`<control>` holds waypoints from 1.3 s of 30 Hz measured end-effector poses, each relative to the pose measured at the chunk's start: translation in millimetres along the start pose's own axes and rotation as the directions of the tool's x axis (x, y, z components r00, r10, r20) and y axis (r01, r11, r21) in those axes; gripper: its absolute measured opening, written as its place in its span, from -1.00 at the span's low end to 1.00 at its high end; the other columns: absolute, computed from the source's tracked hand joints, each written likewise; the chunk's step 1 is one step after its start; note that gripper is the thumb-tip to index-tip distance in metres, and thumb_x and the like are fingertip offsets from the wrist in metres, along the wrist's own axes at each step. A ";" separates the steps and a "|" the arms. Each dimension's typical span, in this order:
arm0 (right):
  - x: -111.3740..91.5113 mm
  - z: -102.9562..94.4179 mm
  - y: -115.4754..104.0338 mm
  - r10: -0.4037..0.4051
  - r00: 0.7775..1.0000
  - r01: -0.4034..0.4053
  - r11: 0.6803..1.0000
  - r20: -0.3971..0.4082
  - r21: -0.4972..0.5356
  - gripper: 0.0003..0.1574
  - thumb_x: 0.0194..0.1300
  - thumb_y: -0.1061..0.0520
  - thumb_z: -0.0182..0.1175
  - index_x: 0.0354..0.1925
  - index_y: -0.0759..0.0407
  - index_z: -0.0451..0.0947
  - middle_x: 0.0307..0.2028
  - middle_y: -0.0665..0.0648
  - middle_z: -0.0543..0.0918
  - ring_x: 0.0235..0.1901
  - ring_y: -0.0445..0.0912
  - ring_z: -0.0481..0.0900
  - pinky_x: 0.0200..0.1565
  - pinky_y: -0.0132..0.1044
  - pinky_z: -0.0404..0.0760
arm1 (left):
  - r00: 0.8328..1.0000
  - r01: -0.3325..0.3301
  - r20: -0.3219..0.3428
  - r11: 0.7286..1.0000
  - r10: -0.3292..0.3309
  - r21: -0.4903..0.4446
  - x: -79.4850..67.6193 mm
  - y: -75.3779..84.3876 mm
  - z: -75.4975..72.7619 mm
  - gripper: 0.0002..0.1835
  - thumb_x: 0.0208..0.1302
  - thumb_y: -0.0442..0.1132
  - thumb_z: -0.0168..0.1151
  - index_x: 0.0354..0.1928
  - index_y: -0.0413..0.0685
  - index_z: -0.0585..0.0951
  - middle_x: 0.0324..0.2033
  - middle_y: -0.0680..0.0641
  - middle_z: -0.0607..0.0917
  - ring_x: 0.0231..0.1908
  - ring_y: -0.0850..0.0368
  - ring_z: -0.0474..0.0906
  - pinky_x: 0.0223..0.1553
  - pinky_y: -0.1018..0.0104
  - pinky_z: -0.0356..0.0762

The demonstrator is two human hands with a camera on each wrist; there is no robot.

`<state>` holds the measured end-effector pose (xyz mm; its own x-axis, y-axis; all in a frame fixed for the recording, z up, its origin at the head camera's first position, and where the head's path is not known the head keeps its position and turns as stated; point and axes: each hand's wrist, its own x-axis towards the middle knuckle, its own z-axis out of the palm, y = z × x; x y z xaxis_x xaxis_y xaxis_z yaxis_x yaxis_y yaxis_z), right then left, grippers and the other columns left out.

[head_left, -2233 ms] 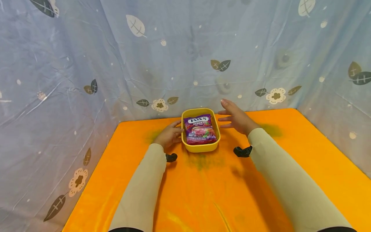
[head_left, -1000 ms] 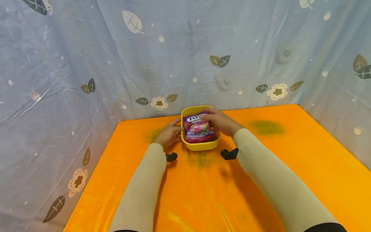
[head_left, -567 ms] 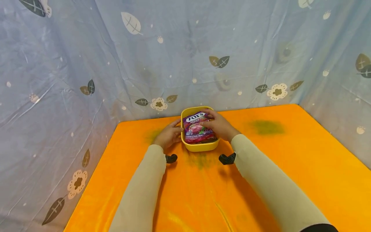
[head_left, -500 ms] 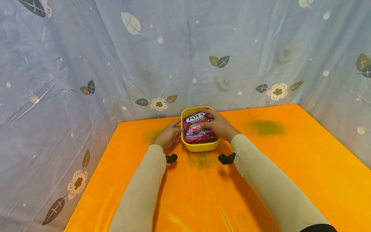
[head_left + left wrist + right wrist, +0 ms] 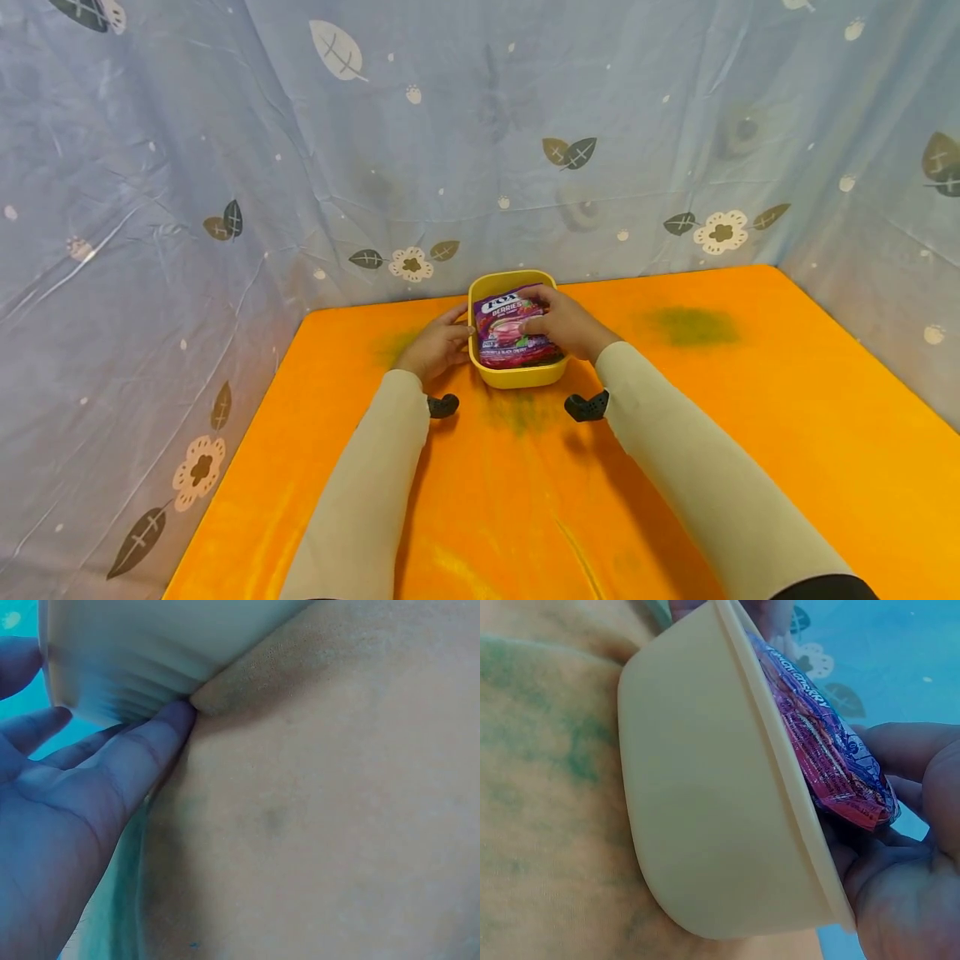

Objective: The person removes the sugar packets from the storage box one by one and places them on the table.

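Note:
A purple bag of Fox's Berries candy (image 5: 504, 335) lies in a yellow rectangular tub (image 5: 523, 379) at the back middle of the table. My right hand (image 5: 573, 325) reaches over the tub's right rim and grips the bag's right side, thumb on its printed face. In the right wrist view, the bag (image 5: 829, 750) shows above the rim, with fingers behind its edge. My left hand (image 5: 435, 350) rests against the tub's left side. Its fairly straight fingers (image 5: 142, 754) touch the outer wall in the left wrist view, thumb near the rim.
An orange cloth (image 5: 495, 517) with greenish stains covers the table. Behind and on both sides hangs a pale blue curtain (image 5: 480, 183) printed with leaves and flowers, close behind the tub. A black wrist mount (image 5: 587, 407) juts out below the right hand, another below the left.
My right hand has come left from beside the tub, reached in over the rim and taken hold of the candy bag, which now tilts slightly. The left hand has stayed at the tub's side.

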<state>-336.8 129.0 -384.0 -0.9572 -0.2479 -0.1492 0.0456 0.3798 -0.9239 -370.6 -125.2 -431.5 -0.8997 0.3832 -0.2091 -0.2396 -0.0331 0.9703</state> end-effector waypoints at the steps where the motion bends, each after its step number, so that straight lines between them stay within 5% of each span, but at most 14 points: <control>1: -0.4 0.2 -0.5 0.001 1.000 -0.001 1.000 0.004 0.005 -0.22 0.21 0.08 0.33 0.34 -0.23 0.28 0.16 0.11 0.34 -0.01 0.10 0.48 -0.12 -0.12 0.60 | 1.000 0.003 -0.004 1.000 -0.003 -0.002 0.0 -0.1 -0.3 -0.32 0.33 -0.24 0.14 0.45 0.25 0.21 0.18 -0.03 0.48 0.08 -0.05 0.51 0.00 0.01 0.50; 19: -1.9 -2.7 -1.0 -0.003 0.999 0.008 0.995 -0.052 0.097 -0.25 0.24 0.14 0.31 0.31 -0.30 0.32 0.24 0.12 0.28 0.02 0.13 0.47 -0.12 -0.07 0.61 | 0.998 0.038 -0.039 0.999 -0.038 -0.006 0.0 0.8 3.6 -0.30 0.26 -0.24 0.20 0.42 0.32 0.25 0.22 -0.01 0.45 0.10 -0.01 0.49 -0.01 0.03 0.51; 39: -14.1 -55.5 -4.5 -0.061 0.983 0.102 0.966 -0.175 0.236 -0.23 0.28 0.28 0.22 0.37 -0.13 0.27 0.28 0.09 0.25 0.03 0.16 0.43 -0.13 -0.11 0.61 | 1.000 0.021 -0.004 0.999 -0.021 -0.043 0.7 2.3 5.7 -0.29 0.33 -0.31 0.08 0.47 0.22 0.14 0.24 -0.06 0.43 0.14 0.00 0.45 0.00 0.05 0.50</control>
<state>-339.3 180.2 -358.2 -0.9934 -0.1107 -0.0288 0.0141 0.1314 -0.9912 -369.7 -119.7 -428.8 -0.8960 0.3798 -0.2302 -0.2739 -0.0646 0.9596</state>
